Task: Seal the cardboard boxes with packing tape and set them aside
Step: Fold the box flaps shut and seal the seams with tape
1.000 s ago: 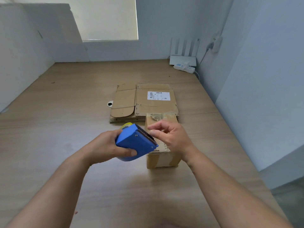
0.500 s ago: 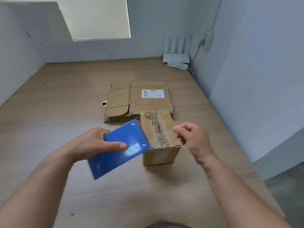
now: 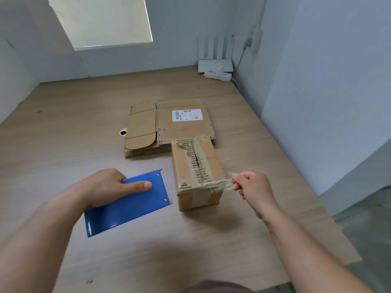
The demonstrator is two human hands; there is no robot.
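Tape (image 3: 224, 184) stretched wider across box (image 3: 208, 153), left hand (image 3: 106, 187) gripping dispenser (image 3: 127, 208)

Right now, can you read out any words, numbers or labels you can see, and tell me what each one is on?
Nothing can be read as text.
White label on the flattened cardboard: barcodes and printed lines, too small to read.
Blue sticker on the power strip: blurred, unreadable.
Box and blue tape dispenser: no writing visible.
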